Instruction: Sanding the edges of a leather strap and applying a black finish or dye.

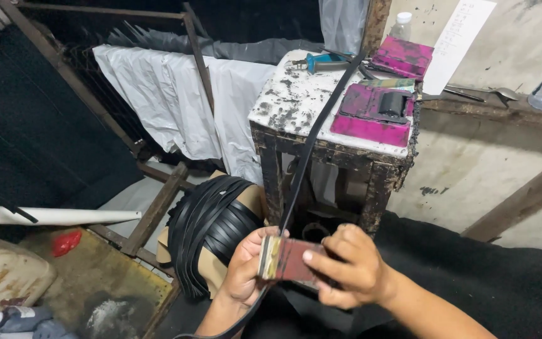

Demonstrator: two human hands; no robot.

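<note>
Low at the centre of my view, a small red rectangular block with a pale layered edge (286, 258) sits clamped between my hands. My left hand (246, 267) cups it from below, fingers curled; my right hand (346, 267) pinches its far side. Across it runs a long flat black strap (308, 147), smooth and taut, rising to the paint-spattered white-topped wooden stand (296, 100). Beside my left wrist lies a bundle of black straps (211, 226).

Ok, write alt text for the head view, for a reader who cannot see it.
Two bare hands, left hand and right hand, hold a small reddish block pressed around a long black strap that runs up across a paint-stained wooden stand. A magenta-stained ink pad with a roller sits on the stand, and a bundle of black straps lies to the left.
</note>
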